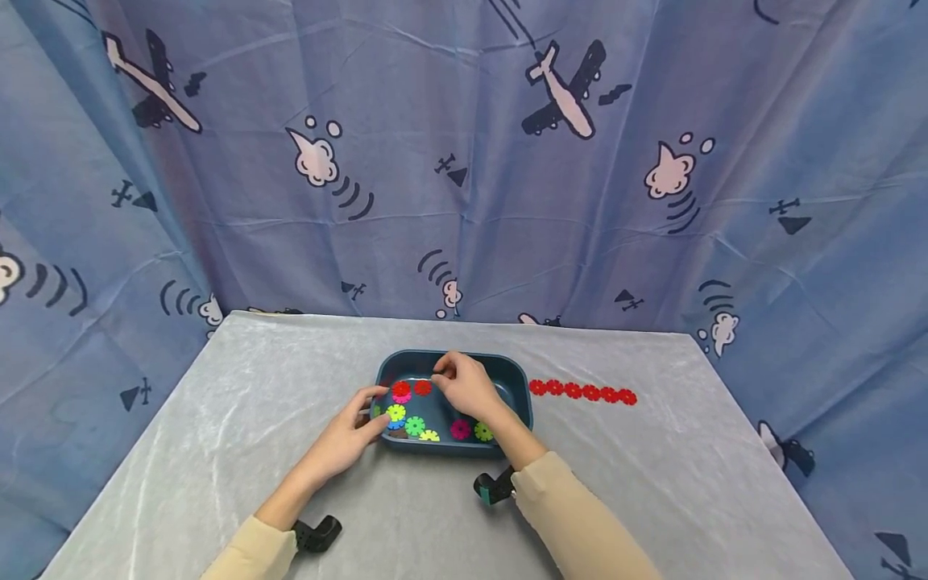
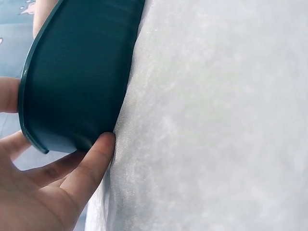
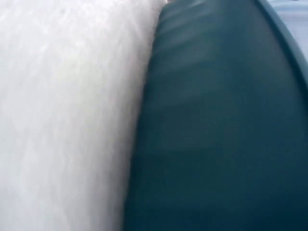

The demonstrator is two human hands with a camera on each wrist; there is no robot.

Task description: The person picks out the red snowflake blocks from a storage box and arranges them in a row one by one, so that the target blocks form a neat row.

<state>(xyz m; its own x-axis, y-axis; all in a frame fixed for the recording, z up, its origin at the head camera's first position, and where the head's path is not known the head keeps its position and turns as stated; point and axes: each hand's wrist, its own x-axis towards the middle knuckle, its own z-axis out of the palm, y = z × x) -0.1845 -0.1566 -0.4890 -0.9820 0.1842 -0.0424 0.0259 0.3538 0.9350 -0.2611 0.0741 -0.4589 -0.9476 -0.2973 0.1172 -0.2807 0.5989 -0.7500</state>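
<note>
A dark teal tray (image 1: pixel 442 449) holds several notched, flower-like plastic discs. My left hand (image 1: pixel 355 435) grips its left end; in the left wrist view the thumb lies over the rim, and other fingers press the outer wall (image 2: pixel 82 72). Over the tray's middle, my right hand (image 1: pixel 464 387) reaches in with bent fingers, its fingertips just right of a red disc (image 1: pixel 423 387). I cannot tell whether a disc is between them. Another red disc (image 1: pixel 401 389) overlaps a pink one near the left hand. The right wrist view shows only the tray's side (image 3: pixel 216 120) and cloth.
Several red discs (image 1: pixel 573 391) form a row on the pale cloth (image 1: pixel 689 483), right of the tray. Green (image 1: pixel 415 425), yellow (image 1: pixel 429 436) and magenta (image 1: pixel 460 428) discs lie along the tray's near side. A blue patterned curtain (image 1: pixel 464 161) hangs behind the table.
</note>
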